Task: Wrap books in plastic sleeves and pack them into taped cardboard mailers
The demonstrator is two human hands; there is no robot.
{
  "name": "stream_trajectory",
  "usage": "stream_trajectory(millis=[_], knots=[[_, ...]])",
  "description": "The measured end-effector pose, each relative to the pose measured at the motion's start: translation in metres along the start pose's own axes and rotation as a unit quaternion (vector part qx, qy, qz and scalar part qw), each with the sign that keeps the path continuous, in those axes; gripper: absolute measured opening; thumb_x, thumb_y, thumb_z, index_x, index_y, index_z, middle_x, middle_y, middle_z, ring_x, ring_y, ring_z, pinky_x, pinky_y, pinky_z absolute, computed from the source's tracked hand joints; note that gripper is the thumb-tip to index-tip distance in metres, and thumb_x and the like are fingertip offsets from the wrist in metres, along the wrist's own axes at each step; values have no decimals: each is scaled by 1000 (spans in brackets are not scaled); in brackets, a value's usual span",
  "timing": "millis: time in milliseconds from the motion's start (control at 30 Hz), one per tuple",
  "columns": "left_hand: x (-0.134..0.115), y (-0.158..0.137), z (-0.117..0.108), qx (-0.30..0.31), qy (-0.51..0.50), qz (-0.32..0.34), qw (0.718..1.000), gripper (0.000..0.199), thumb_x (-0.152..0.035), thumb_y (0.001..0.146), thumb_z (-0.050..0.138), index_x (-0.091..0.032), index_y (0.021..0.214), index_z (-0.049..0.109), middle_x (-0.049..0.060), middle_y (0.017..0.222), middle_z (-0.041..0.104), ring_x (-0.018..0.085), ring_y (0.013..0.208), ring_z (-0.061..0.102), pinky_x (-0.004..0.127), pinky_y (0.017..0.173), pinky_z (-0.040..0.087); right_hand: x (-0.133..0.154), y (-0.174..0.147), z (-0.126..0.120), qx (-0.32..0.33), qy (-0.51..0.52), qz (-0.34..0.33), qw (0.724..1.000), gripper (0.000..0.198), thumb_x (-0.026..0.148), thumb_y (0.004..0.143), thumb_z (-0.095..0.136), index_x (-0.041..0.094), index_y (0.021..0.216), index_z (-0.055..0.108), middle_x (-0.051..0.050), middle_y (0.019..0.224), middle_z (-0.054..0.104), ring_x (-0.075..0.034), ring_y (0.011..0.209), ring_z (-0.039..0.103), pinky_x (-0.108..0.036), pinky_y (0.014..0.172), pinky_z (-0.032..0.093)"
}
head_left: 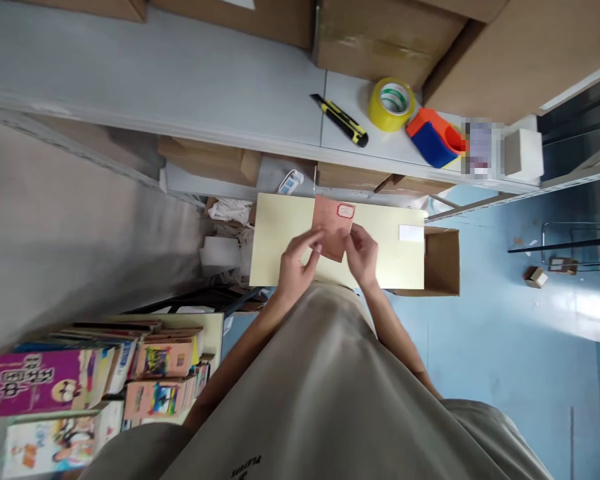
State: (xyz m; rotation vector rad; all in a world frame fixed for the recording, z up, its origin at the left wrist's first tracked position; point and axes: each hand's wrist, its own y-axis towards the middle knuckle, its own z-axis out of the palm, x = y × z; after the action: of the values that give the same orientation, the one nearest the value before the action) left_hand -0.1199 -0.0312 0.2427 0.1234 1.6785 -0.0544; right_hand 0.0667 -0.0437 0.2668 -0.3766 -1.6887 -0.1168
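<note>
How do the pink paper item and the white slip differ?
The pink paper item is held between the left hand and right hand; the white slip lies on the cream tabletop. The pink item bears a red-framed label; the slip shows no visible marking. The pink item looks larger than the slip. Both look rectangular.

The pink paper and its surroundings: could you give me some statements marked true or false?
1. The left hand and right hand are both at the pink paper. True.
2. The knife lies on the yellow table. False: it lies on the grey shelf.
3. The pink paper bears a red-bordered label. True.
4. The white slip lies left of the pink paper. False: the white slip lies to the right.
5. The tape roll is right of the knife. True.
</note>
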Motion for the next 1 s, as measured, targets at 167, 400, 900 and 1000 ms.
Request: stream_trajectory(millis=[167,400,900,1000], knots=[[18,22,-49,52,-149,-169,973,74,-85,83,98,-20,117,88,16,123,91,31,116,87,45,105,73,2,1,14,48,19,-9,999,61,84,102,77,28,125,86,-10,111,90,-31,105,85,-48,93,73],[19,23,-83,25,-146,-177,973,70,-85,76,102,-21,105,91,8,101,91,26,98,86,39,93,73,1,-5,45,39,-3,-14,999,68,86,103,74,27,136,85,-12,123,92,-32,110,87,-53,100,76],[-5,-7,-52,4,56,31,998,39,-64,97,95,-33,120,95,10,128,92,40,130,87,64,123,69,17,-28,83,22,-66,-25,997,61,88,107,69,29,112,83,-5,92,85,-27,90,84,-42,85,73],[-1,-1,-60,-34,70,36,996,57,-68,97,95,-30,139,88,15,153,84,39,154,74,59,131,62,16,-17,69,48,-38,-20,998,69,95,104,66,29,106,81,-3,79,76,-24,76,75,-39,72,68]])
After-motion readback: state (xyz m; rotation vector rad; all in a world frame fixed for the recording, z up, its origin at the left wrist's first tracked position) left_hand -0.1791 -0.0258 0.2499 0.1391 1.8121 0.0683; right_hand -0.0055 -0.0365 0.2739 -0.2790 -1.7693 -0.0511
